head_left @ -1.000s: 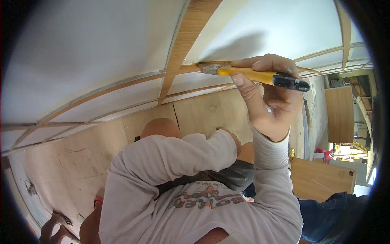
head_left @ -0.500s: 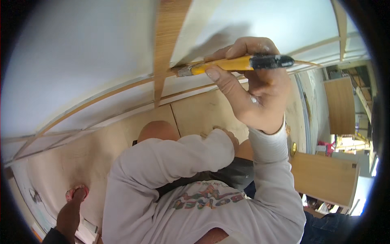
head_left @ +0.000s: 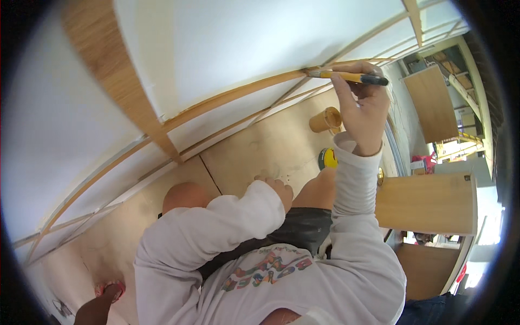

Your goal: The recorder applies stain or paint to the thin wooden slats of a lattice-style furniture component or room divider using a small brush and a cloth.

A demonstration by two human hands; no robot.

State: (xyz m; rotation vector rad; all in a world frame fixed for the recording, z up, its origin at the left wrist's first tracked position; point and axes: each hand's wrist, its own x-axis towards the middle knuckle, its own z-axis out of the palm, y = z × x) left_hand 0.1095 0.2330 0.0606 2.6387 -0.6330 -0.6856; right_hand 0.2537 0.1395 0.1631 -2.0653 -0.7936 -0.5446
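My right hand [head_left: 368,105] is closed around a paintbrush [head_left: 346,77] with a yellow handle and black end. Its bristle tip touches a wooden strip [head_left: 233,96] on the white panel [head_left: 216,43], close to where a thin crossing strip joins. The fingers behind the handle are partly hidden. Lower down, my left hand [head_left: 276,190] rests by my knees with its fingers loosely out, and no object shows in it. Beneath the right wrist stands a brown tub [head_left: 324,120], its mouth turned toward me. A round yellow and black tin [head_left: 327,158] is partly covered by my right sleeve.
A wide wooden upright [head_left: 108,59] crosses the panel at the left. Pale boards [head_left: 244,151] cover the floor. At the right are wooden cabinet panels [head_left: 428,203] and a yellow frame [head_left: 460,143]. Another person's foot [head_left: 111,291] shows at the lower left.
My right hand has moved the brush rightward along the strip, away from the wide upright. The view has shifted right, bringing the brown tub and the tin into sight. The left hand still rests low.
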